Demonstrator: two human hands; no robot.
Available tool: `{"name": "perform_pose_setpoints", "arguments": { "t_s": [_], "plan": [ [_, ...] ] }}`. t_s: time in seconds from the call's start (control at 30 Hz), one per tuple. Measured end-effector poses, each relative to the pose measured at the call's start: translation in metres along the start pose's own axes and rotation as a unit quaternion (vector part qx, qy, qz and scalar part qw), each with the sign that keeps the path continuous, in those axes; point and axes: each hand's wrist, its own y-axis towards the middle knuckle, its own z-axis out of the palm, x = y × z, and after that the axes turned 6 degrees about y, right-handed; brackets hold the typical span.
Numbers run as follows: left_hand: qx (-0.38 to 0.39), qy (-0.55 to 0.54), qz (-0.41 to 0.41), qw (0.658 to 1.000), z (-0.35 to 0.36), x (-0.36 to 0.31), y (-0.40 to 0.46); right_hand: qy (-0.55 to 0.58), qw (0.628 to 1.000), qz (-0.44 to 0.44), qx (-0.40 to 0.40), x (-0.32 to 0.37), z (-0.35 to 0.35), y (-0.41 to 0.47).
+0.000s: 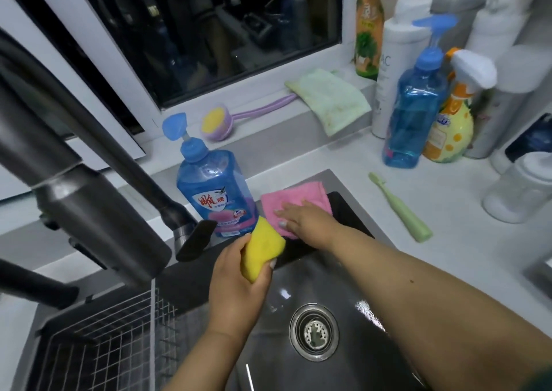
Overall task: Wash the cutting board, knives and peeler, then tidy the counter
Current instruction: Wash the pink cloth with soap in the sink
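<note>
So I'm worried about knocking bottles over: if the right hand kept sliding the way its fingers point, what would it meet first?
Probably the blue dish soap bottle. The right hand lies flat on the pink cloth, fingers pointing left toward it, though depth is unclear.

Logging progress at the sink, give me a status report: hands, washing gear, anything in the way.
Left hand grips yellow sponge. Right hand flat on pink cloth. Tap running. Board, knives, peeler not in view.
</note>
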Motion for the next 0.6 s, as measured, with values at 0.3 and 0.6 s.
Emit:
{"name": "perform_pose_setpoints", "arguments": {
  "t_s": [0.3,0.6],
  "plan": [
    [0.030,-0.001,0.080,0.996,0.032,-0.045,0.053,0.625,0.716,0.183,-0.253,-0.028,-0.037,-0.081],
    [0.066,0.231,0.084,0.967,0.097,-0.069,0.138,0.832,0.452,0.218,-0.236,-0.044,-0.062,-0.101]
  ]
}}
